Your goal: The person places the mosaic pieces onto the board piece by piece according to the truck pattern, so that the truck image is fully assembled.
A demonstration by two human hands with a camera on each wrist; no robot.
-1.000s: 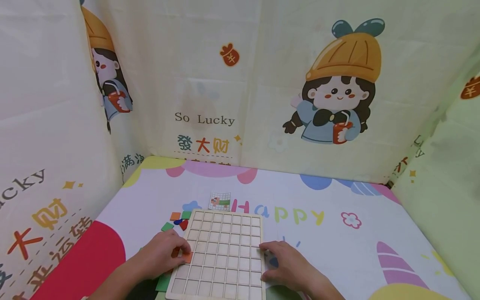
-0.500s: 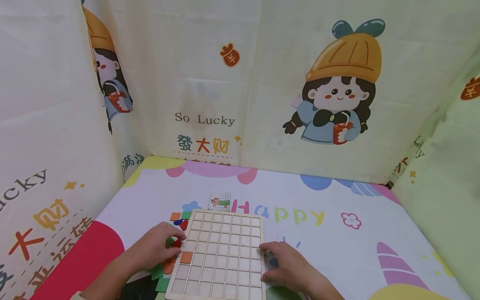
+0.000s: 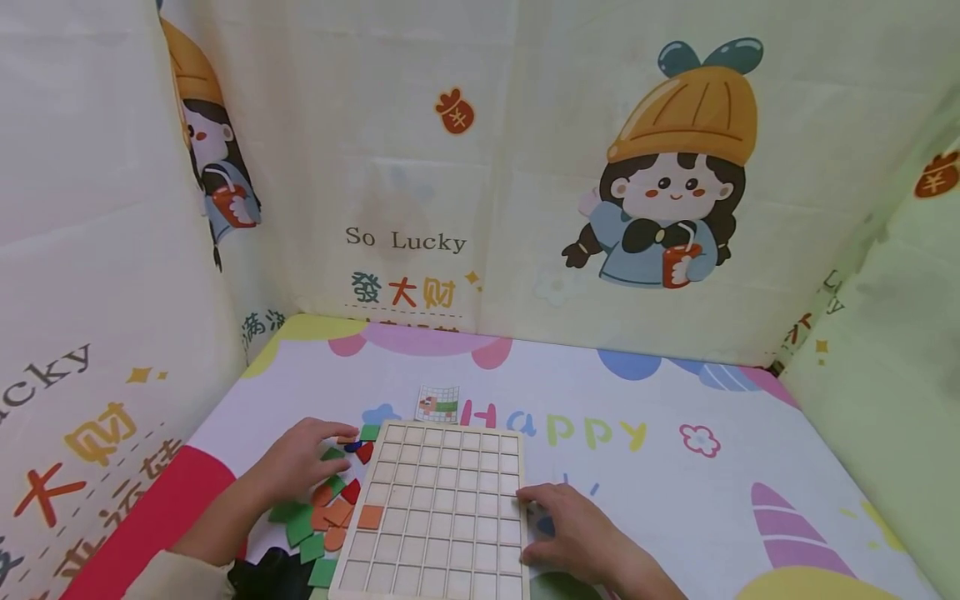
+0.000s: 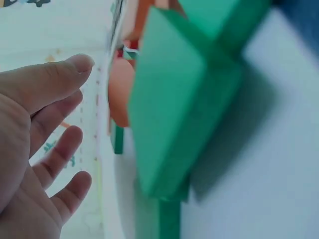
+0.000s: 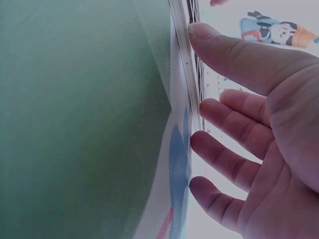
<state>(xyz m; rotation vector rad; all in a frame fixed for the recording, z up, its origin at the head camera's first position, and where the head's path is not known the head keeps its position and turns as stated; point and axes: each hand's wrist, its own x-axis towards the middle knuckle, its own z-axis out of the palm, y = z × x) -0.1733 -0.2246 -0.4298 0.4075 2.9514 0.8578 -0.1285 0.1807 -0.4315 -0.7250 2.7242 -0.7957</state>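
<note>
A pale wooden grid board (image 3: 450, 492) lies flat on the table, with one orange square tile (image 3: 370, 517) in its leftmost column. My left hand (image 3: 296, 458) hovers over the far end of a pile of pieces beside the board. Its thumb and fingers are spread apart with nothing between them, as the left wrist view also shows. Fingertips are right by an orange tile, a blue piece (image 3: 352, 447) and a red piece (image 3: 365, 452). At the board's right edge rests my right hand (image 3: 577, 529), fingertips and thumb against the rim, fingers loosely extended.
Green tiles (image 3: 299, 527) and orange pieces (image 3: 339, 511) are heaped along the board's left side. A black object (image 3: 273, 575) lies at the near left. Behind the board is a small printed grid card (image 3: 437, 403). Patterned cloth walls (image 3: 525, 208) enclose the table.
My left hand has let go of the orange tile in the board's left column. It has moved away to the far end of the pile. My right hand has stayed put.
</note>
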